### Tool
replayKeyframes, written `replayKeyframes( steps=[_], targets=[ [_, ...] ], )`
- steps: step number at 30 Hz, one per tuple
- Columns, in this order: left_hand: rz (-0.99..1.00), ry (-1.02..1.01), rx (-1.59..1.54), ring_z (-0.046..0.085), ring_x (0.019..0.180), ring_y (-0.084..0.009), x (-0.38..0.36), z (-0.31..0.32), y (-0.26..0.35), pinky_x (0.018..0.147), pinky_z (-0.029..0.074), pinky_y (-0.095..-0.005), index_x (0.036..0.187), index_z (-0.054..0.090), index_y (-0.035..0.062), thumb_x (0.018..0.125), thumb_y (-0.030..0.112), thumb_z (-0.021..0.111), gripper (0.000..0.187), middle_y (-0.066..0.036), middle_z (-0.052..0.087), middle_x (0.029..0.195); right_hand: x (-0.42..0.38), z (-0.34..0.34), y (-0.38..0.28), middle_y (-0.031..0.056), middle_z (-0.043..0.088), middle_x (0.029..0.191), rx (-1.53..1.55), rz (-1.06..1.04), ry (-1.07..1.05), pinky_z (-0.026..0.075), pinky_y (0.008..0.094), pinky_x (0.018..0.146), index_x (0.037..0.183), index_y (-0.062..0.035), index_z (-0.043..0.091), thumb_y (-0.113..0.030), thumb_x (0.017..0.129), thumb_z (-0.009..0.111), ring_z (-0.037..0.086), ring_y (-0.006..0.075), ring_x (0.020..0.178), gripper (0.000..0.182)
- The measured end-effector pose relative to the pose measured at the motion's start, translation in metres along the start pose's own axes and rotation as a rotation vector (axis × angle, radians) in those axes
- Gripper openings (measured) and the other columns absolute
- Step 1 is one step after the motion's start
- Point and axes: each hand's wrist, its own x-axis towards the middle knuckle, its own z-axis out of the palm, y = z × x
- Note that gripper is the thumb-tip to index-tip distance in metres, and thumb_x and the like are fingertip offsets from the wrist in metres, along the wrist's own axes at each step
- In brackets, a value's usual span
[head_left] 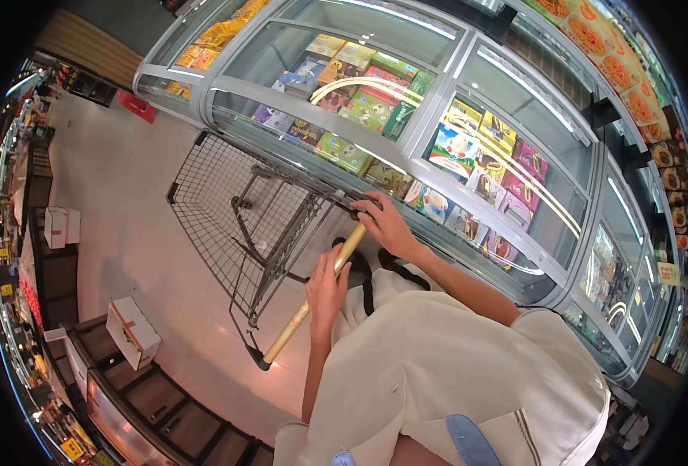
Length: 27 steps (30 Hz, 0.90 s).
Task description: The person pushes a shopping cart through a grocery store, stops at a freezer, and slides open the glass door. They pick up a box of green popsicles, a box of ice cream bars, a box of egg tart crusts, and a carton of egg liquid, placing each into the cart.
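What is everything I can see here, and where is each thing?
shopping cart: one, dark wire basket, nothing visible inside it, centre, beside the freezers
cart handle: one, tan bar, at the cart's near end
chest freezers: a long row, glass lids, grey frames, top and right
boxed goods: many, mixed colours, inside the freezers
cardboard box: one, white, on a low shelf at lower left
floor: pale tiles, left
left hand: one, gripping the cart handle
right hand: one, on the handle's far end, next to the freezer edge
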Motion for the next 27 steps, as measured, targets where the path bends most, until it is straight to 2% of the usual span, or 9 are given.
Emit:
replayKeyframes(
  steps=[2,8,12,15,23,27],
  targets=[
    [0.004,0.023,-0.002,0.067,0.092,-0.0383,0.009,-0.01,-0.006,0.074,0.053,-0.0449,0.136,0.058,0.0128,0.093,0.021,0.071,0.046,-0.013,0.066,0.113,0.015,0.008,-0.004,0.022,0.051,0.136,0.015,0.011,-0.006,0.041,0.0468,0.107,0.13,-0.0107,0.061,-0.028,0.106,0.053,0.052,0.0415,0.125,0.031],
    [0.008,0.041,0.041,0.068,0.095,-0.0381,0.031,-0.023,-0.038,0.074,0.053,-0.0494,0.141,0.054,0.0144,0.089,0.028,0.074,0.057,-0.013,0.066,0.11,0.053,0.038,-0.012,0.022,0.053,0.133,0.01,-0.005,0.034,0.042,0.0467,0.106,0.122,-0.0069,0.062,-0.026,0.106,0.051,0.052,0.0412,0.125,0.027],
    [0.011,0.021,0.096,0.067,0.095,-0.0375,0.052,-0.035,-0.063,0.073,0.053,-0.0478,0.144,0.05,0.0156,0.089,0.031,0.073,0.061,-0.013,0.065,0.11,0.083,0.054,-0.018,0.0221,0.055,0.129,-0.039,-0.048,0.05,0.044,0.046,0.104,0.117,-0.0055,0.063,-0.024,0.106,0.05,0.053,0.0411,0.124,0.025],
    [0.033,0.036,0.14,0.067,0.094,-0.0367,0.064,-0.044,-0.079,0.073,0.054,-0.0469,0.145,0.05,0.0157,0.089,0.032,0.072,0.062,-0.012,0.065,0.111,0.1,0.061,-0.031,0.0212,0.057,0.127,-0.023,-0.004,0.029,0.045,0.0463,0.102,0.117,-0.0052,0.063,-0.024,0.106,0.05,0.055,0.0413,0.121,0.025],
    [0.057,0.106,0.188,0.069,0.095,-0.0341,0.103,-0.075,-0.111,0.075,0.055,-0.0446,0.144,0.051,0.0141,0.089,0.03,0.072,0.061,-0.011,0.067,0.113,0.149,0.085,-0.037,0.0189,0.059,0.128,-0.138,-0.077,0.014,0.049,0.0466,0.098,0.12,-0.0076,0.063,-0.025,0.107,0.05,0.059,0.0408,0.117,0.026],
    [0.045,0.152,0.233,0.069,0.094,-0.033,0.115,-0.081,-0.12,0.074,0.057,-0.0454,0.141,0.053,0.0122,0.092,0.028,0.07,0.054,-0.011,0.067,0.11,0.162,0.094,-0.04,0.0187,0.059,0.13,-0.11,-0.07,0.009,0.049,0.0476,0.098,0.122,-0.0089,0.062,-0.026,0.106,0.051,0.059,0.0413,0.116,0.026]
  ],
)
